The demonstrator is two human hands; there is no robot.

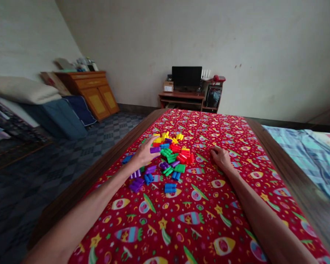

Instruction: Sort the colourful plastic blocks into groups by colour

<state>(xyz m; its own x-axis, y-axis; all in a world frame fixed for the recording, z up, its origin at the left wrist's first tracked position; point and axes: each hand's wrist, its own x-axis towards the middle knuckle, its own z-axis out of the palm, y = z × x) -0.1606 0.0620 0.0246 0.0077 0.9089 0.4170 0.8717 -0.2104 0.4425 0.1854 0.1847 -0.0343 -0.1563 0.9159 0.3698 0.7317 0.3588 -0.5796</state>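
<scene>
My left hand [143,153] is over the left side of a loose heap of small plastic building blocks. Between its thumb and fingers sits a purple block [154,150]. Around it lie yellow blocks [179,136] at the back, red blocks [185,157] to the right and green blocks [179,168] in the middle. Nearer to me are a blue block [170,188] and a purple block cluster [136,184]. My right hand [221,157] rests on the red patterned cloth [192,220], right of the heap, its fingers curled in with nothing visible in them.
The cloth covers a long brown table [266,154]. Beyond its far end stands a desk [181,94] with a monitor [187,76]. A wooden cabinet [95,91] is at the left, and a bed with a blue checked sheet [299,146] lies at the right.
</scene>
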